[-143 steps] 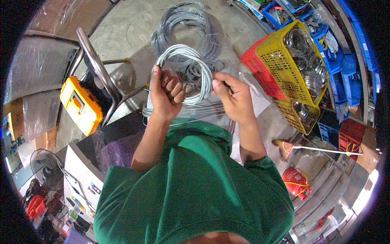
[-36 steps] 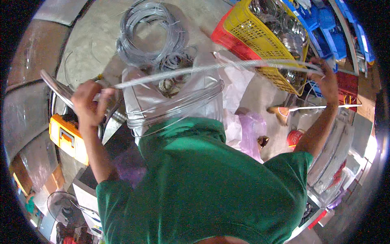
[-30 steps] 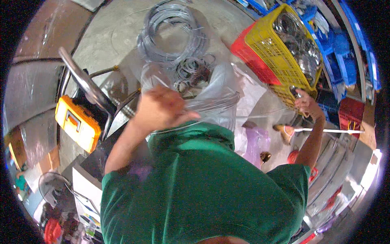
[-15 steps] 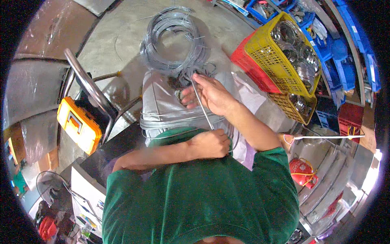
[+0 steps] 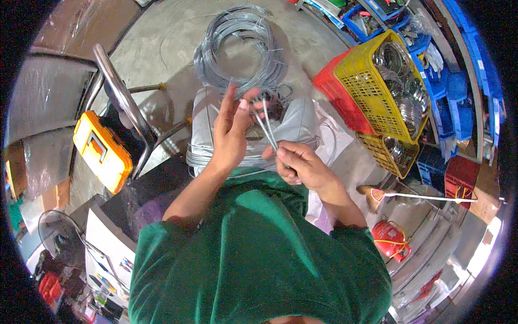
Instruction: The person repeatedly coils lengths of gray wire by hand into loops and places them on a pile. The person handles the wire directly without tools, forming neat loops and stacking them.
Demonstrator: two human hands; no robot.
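Workshop, partly storeroom. Bare concrete floor [image 5: 172,40], big coil of grey wire [image 5: 209,56] lying on it. Wire strand [image 5: 271,138] worked by hand close by. Yellow crate [image 5: 362,81] packed with shiny metal coils [image 5: 413,110], red crate [image 5: 330,89] just beside it. Blue bins [image 5: 462,116] racked at right, some holding loose items too small to tell. Orange toolbox [image 5: 108,162] near bent metal tubing [image 5: 122,89] at left. Also fan [image 5: 62,237], broom [image 5: 426,197], red tank [image 5: 389,237] with yellow cord, plastic-wrapped panels [image 5: 51,100] along left side.
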